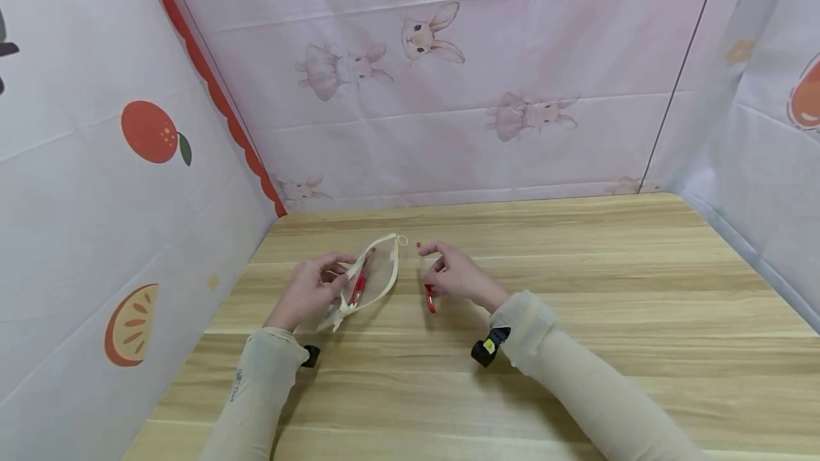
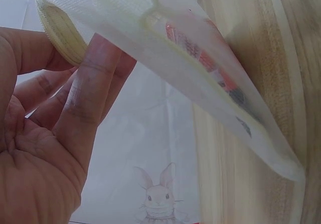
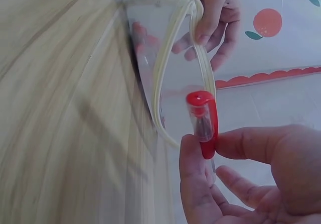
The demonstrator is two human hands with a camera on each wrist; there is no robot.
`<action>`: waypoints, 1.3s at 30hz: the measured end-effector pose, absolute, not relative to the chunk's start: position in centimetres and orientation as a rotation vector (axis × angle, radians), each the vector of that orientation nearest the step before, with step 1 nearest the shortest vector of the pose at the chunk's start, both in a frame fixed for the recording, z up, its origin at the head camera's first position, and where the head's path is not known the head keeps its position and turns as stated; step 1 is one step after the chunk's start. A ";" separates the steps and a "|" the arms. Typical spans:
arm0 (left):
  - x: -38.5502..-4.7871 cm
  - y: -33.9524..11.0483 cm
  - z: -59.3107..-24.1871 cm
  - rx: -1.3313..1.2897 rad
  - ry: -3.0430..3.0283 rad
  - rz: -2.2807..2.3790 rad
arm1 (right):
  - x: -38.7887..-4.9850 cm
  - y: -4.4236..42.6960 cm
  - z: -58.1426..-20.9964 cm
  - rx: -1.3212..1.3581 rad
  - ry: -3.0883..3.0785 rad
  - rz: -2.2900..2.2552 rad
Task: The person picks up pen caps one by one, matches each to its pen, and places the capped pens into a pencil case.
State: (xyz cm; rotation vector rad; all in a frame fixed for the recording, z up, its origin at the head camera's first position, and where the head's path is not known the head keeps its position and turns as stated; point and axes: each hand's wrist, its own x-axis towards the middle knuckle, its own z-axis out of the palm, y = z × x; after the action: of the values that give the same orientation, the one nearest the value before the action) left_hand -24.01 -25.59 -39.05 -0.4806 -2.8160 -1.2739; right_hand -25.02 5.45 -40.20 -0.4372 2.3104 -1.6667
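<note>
A see-through mesh zipper pouch with cream edging gapes at its zipped mouth above the table. My left hand pinches one edge of that mouth between thumb and fingers; in the left wrist view the cream zipper band runs by the fingers. Inside the pouch lies a red pen, seen blurred through the mesh in the left wrist view. Just right of the pouch, my right hand pinches another red pen with a clear barrel. Its red cap faces the right wrist camera, apart from the pouch.
The wood-grain table spreads under both hands. Printed cloth walls stand at the left, back and right. A small ring pull hangs at the pouch's far corner.
</note>
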 end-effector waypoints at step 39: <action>-24.1 -25.5 -38.9 -0.513 -2.799 -1.302 | -26.4 -0.9 -39.9 -0.184 2.254 -1.809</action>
State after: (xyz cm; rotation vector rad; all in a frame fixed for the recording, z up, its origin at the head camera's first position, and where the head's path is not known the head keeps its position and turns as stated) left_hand -24.14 -25.50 -38.92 -0.5128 -2.7988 -1.3016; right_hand -26.36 -0.88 -39.93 -0.1842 2.2542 -1.8093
